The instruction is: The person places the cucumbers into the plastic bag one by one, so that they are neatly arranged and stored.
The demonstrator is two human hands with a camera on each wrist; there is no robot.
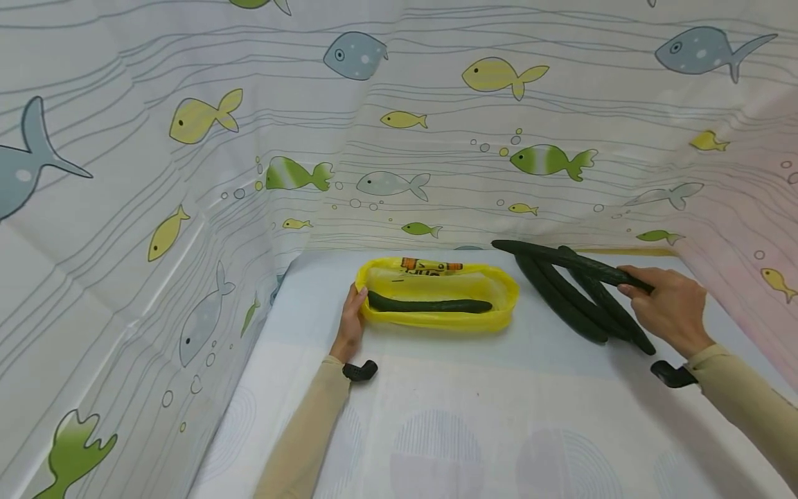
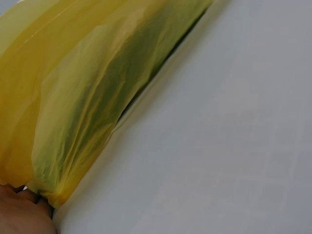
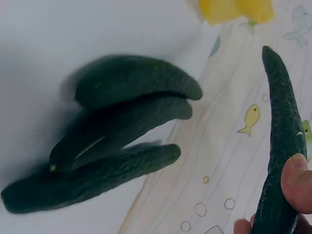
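Observation:
My right hand [image 1: 667,305] grips a long dark green cucumber [image 1: 573,262] near one end, raised above the table with its far end pointing left. Beneath it lie three more cucumbers [image 3: 131,80] side by side, shown fully in the right wrist view. At the left end of a yellow plastic bag [image 1: 436,322], my left hand [image 1: 351,322] holds the bag's edge. The bag's mouth is spread wide, and one cucumber [image 1: 430,305] lies inside along the near side. In the left wrist view that cucumber shows through the thin yellow film [image 2: 97,107].
A white table [image 1: 424,388] with faint round patterns lies under everything. Fish-printed sheeting [image 1: 436,152] rises behind it and on both sides. Black wrist cameras [image 1: 360,371] are strapped to both wrists.

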